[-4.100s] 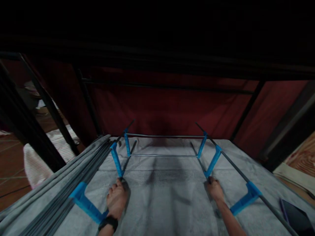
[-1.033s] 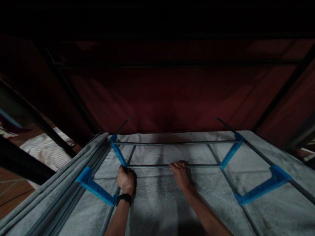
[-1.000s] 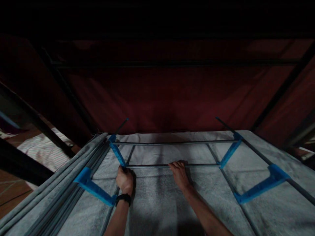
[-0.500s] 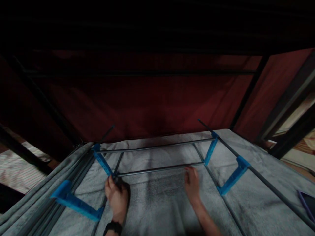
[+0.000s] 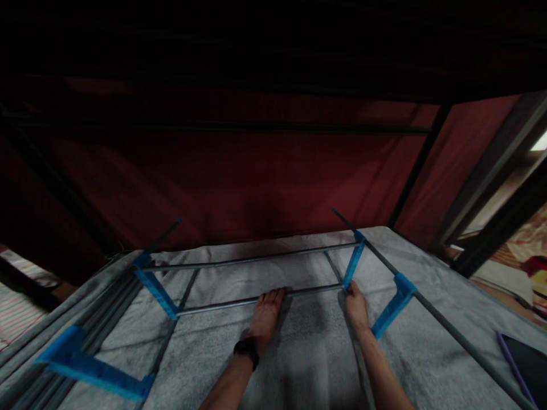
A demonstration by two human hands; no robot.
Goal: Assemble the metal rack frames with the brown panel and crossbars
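A frame of thin grey metal rods and blue plastic connectors lies on a grey fabric sheet point(image 5: 299, 347). My left hand point(image 5: 265, 310), with a black band at the wrist, rests with its fingers stretched out to the near cross rod point(image 5: 222, 306) at its middle. My right hand point(image 5: 355, 304) is closed at the rod's right end, at the foot of a blue connector point(image 5: 352, 265). A second cross rod point(image 5: 252, 260) runs behind it. Further blue connectors sit at the left point(image 5: 156, 287) and right point(image 5: 392, 304).
Dark red fabric walls point(image 5: 256, 182) on a black tube frame enclose the back and sides. A bundle of grey rods point(image 5: 64, 353) lies along the left edge. A dark flat device point(image 5: 523, 364) lies at the lower right. The top of the view is black.
The view swung to the right. My left hand left the rod's left joint and went to its middle. My right hand slid from the middle to the right joint.
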